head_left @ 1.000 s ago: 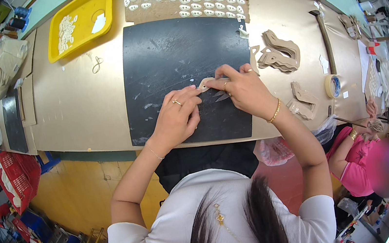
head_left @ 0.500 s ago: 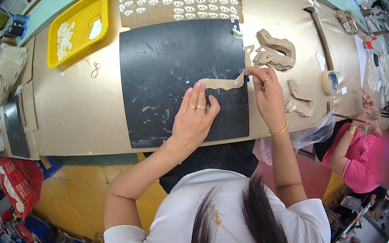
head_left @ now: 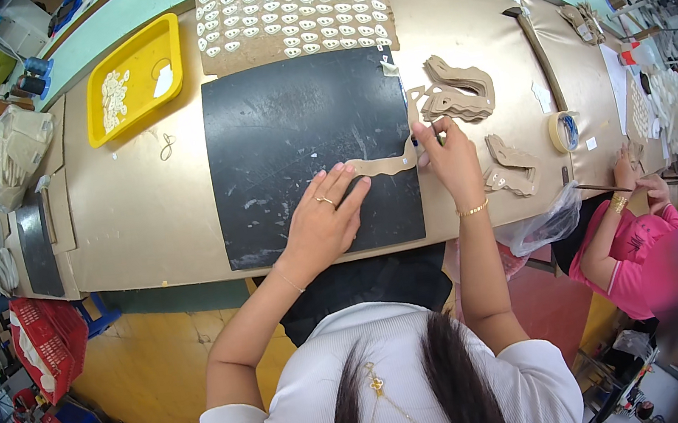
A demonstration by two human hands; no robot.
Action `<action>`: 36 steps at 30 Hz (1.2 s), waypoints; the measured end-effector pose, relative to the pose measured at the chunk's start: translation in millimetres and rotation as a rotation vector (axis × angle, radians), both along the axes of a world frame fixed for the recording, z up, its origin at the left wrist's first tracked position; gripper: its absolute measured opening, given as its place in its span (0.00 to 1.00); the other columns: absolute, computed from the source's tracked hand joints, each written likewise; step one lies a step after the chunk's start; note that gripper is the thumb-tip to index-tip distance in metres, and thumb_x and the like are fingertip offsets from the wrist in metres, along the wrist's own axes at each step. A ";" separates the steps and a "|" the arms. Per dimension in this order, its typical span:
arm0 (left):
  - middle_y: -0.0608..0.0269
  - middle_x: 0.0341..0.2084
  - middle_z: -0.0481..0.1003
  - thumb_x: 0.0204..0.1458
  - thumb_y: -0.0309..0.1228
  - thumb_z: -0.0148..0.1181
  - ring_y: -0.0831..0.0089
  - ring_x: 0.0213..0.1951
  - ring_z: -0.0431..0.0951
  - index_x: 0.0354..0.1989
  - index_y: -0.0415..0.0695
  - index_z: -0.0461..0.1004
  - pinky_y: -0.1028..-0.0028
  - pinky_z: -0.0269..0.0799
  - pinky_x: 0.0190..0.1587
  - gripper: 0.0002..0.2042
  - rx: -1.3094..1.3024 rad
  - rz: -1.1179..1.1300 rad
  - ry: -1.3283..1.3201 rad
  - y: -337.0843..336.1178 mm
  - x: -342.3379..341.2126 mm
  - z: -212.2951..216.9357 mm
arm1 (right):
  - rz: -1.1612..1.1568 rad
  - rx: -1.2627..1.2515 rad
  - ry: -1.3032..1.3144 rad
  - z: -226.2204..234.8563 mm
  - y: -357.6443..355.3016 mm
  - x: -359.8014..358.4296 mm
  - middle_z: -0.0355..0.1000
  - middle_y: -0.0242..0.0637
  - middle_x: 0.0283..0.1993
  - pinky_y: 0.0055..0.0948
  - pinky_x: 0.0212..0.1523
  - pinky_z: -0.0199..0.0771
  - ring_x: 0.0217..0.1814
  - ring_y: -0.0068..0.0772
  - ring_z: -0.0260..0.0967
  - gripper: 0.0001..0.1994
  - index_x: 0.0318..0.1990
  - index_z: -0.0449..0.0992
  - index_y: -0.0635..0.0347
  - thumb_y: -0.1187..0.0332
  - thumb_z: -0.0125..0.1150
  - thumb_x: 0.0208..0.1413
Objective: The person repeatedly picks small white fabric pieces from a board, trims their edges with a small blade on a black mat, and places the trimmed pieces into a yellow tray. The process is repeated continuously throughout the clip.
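A wavy beige strip (head_left: 384,165), leather-like, lies across the right half of the black mat (head_left: 293,123). Its right end bends upward along the mat's right edge. My left hand (head_left: 324,218) rests with fingers stretched flat over the strip's left end. My right hand (head_left: 450,161) is closed beside the strip's right end, at the mat's edge. A slim dark tool (head_left: 437,133) shows between its fingers; its kind is too small to tell. A small blue bit shows by the fingertips.
Stacked beige cut pieces (head_left: 461,101) and more pieces (head_left: 511,167) lie to the right, near a tape roll (head_left: 556,132) and a hammer (head_left: 535,40). A yellow tray (head_left: 137,110) holds small white pieces. Behind the mat is a board (head_left: 291,8) of white parts. A co-worker (head_left: 619,260) sits at right.
The whole view has shifted a little. My right hand has changed its grip at the strip's right end, and the slim dark tool now shows in it. My left hand stays on the strip.
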State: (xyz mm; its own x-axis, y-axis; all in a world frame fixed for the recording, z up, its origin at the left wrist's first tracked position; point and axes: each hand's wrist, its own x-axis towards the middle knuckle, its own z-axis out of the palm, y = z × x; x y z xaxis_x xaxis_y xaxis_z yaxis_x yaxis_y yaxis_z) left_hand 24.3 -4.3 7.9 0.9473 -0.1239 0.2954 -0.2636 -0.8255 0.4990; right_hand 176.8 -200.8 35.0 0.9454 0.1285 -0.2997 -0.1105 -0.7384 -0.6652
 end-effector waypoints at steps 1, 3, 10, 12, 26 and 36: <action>0.50 0.61 0.71 0.51 0.24 0.63 0.54 0.64 0.70 0.60 0.44 0.72 0.53 0.64 0.67 0.25 0.021 0.004 -0.023 -2.8 -2.1 -1.9 | -0.001 0.034 -0.002 3.3 2.2 -9.6 0.73 0.37 0.19 0.36 0.30 0.72 0.24 0.39 0.75 0.29 0.39 0.74 0.66 0.41 0.63 0.60; 0.50 0.61 0.71 0.48 0.25 0.65 0.53 0.63 0.70 0.59 0.46 0.73 0.54 0.66 0.66 0.26 0.037 0.002 -0.045 -4.2 -3.2 -3.1 | -0.001 0.053 -0.012 5.8 2.4 -19.9 0.70 0.36 0.19 0.36 0.30 0.72 0.23 0.37 0.73 0.27 0.46 0.70 0.64 0.47 0.69 0.57; 0.47 0.64 0.67 0.49 0.26 0.65 0.52 0.65 0.69 0.63 0.47 0.71 0.54 0.64 0.67 0.29 -0.031 -0.117 -0.016 -32.0 -18.6 -4.6 | -0.020 0.092 -0.157 -16.5 -7.7 -27.6 0.76 0.45 0.28 0.36 0.37 0.74 0.30 0.42 0.76 0.19 0.41 0.75 0.65 0.58 0.72 0.56; 0.46 0.66 0.66 0.51 0.26 0.65 0.52 0.67 0.67 0.65 0.45 0.69 0.53 0.64 0.67 0.29 -0.046 -0.111 0.011 -29.3 -19.4 -5.5 | -0.023 0.076 -0.124 -11.9 -8.5 -27.6 0.78 0.47 0.31 0.36 0.38 0.75 0.32 0.44 0.77 0.16 0.40 0.77 0.66 0.61 0.71 0.56; 0.46 0.70 0.60 0.50 0.22 0.66 0.47 0.65 0.68 0.68 0.46 0.63 0.52 0.66 0.64 0.34 -0.171 -0.062 -0.048 -27.9 -16.7 -12.5 | -0.182 0.274 -0.123 54.4 -81.3 -28.4 0.76 0.25 0.30 0.17 0.33 0.69 0.32 0.11 0.67 0.09 0.42 0.81 0.66 0.68 0.68 0.60; 0.45 0.70 0.60 0.52 0.20 0.64 0.48 0.66 0.66 0.69 0.44 0.60 0.56 0.62 0.66 0.34 -0.123 -0.056 -0.015 -28.0 -18.0 -10.8 | -0.257 0.368 -0.262 64.3 -111.9 -27.2 0.75 0.25 0.30 0.17 0.31 0.68 0.29 0.12 0.66 0.10 0.44 0.81 0.67 0.69 0.67 0.60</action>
State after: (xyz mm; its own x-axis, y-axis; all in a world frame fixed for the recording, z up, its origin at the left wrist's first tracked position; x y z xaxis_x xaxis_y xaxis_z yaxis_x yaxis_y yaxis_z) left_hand 6.3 -32.3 -2.9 0.9353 -0.1385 0.3257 -0.3158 -0.7419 0.5915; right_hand 149.6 -312.7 99.3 0.9975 -0.0658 -0.0270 -0.0523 -0.4210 -0.9055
